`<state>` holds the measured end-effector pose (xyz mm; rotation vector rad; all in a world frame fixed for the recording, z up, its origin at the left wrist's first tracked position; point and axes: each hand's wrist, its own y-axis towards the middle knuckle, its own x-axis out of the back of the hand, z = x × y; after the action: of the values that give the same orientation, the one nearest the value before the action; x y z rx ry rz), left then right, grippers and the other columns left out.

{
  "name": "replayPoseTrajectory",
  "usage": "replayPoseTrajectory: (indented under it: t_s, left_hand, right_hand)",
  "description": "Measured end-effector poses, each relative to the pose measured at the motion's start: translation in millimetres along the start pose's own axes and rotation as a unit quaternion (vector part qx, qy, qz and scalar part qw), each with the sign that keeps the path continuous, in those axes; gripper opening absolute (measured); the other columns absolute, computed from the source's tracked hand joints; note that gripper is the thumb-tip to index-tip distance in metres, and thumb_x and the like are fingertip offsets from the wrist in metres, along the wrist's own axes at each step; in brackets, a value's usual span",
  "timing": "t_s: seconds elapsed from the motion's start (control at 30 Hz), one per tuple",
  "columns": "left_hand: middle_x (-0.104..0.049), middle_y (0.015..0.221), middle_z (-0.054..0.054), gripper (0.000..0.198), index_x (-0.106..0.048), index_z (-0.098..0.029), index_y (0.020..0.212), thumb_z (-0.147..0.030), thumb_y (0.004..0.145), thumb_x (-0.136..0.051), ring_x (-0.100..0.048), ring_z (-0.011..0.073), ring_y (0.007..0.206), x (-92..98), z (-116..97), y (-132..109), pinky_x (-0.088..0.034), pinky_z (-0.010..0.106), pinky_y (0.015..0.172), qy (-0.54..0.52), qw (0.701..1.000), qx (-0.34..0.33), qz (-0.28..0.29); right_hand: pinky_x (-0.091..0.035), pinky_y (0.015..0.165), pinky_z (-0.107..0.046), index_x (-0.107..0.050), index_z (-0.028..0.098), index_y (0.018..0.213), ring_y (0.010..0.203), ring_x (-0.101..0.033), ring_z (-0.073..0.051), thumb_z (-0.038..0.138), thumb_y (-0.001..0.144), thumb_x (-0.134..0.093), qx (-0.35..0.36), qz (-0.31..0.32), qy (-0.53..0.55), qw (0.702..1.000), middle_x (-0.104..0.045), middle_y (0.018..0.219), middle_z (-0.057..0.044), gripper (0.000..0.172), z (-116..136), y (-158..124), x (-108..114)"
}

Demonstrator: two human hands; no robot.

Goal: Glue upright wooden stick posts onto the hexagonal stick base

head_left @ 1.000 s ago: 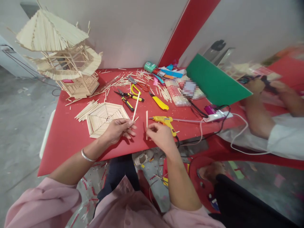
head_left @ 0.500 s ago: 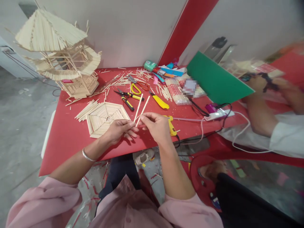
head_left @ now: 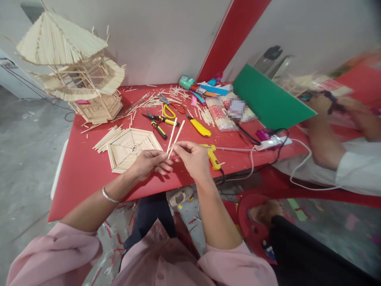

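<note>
Two thin wooden sticks stand up from my fingers, slightly fanned apart at the top, above the table's front part. My left hand [head_left: 151, 163] pinches the left stick [head_left: 172, 135] near its lower end, other fingers loosely bent. My right hand [head_left: 190, 157] pinches the right stick [head_left: 179, 131] between thumb and forefinger; the lower ends nearly meet. Beside my left hand lies a flat hexagonal panel [head_left: 125, 155] of sticks in rings. A bundle of loose sticks [head_left: 105, 139] touches its left side. A yellow glue gun [head_left: 213, 158] lies right of my right hand.
A pagoda-like stick model [head_left: 80, 75] stands at the back left of the red table [head_left: 77, 190]. Pruning shears [head_left: 157, 124], scissors [head_left: 169, 110] and a yellow-handled tool [head_left: 200, 126] lie mid-table. A green board [head_left: 268, 99], power strip [head_left: 272, 143] and another person's arm [head_left: 324, 135] are at right.
My right hand has shifted slightly left, and the two sticks' tops are a little closer together. The whole view has drifted slightly.
</note>
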<state>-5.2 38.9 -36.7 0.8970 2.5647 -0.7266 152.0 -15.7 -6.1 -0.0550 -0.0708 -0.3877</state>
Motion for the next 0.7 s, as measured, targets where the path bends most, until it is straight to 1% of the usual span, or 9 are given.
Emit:
replayPoseTrajectory:
  t_s: [0.33,0.53,0.7]
  left_hand:
    - [-0.077,0.082,0.013,0.022,-0.072,-0.007,0.091,-0.026,0.081,-0.075,-0.074,0.0187,0.065,0.6,1.2,0.2,-0.058,0.022,0.050,0.015,1.000,0.005,-0.009]
    - [-0.077,0.083,0.014,0.022,-0.072,-0.007,0.091,-0.027,0.081,-0.074,-0.074,0.0190,0.064,1.1,1.7,0.9,-0.060,0.024,0.052,0.031,0.999,0.008,-0.008]
    - [-0.077,0.084,0.014,0.023,-0.072,-0.008,0.091,-0.027,0.080,-0.076,-0.074,0.0194,0.066,2.5,2.6,1.4,-0.059,0.023,0.051,0.032,0.999,0.004,-0.007]
  right_hand:
    - [-0.059,0.060,-0.027,-0.073,0.016,0.085,0.060,-0.068,-0.015,0.048,0.076,-0.072,0.006,0.005,-0.010,1.000,-0.074,0.069,-0.004,0.033,-5.8,1.8,-0.6]
    - [-0.058,0.060,-0.027,-0.073,0.017,0.082,0.056,-0.066,-0.014,0.044,0.077,-0.071,0.016,0.008,-0.018,1.000,-0.074,0.069,-0.003,0.028,-6.9,1.7,-0.2]
    - [-0.059,0.060,-0.027,-0.073,0.017,0.084,0.060,-0.069,-0.015,0.043,0.076,-0.072,0.007,0.007,-0.008,1.000,-0.074,0.070,-0.003,0.027,-6.9,1.1,-0.6]
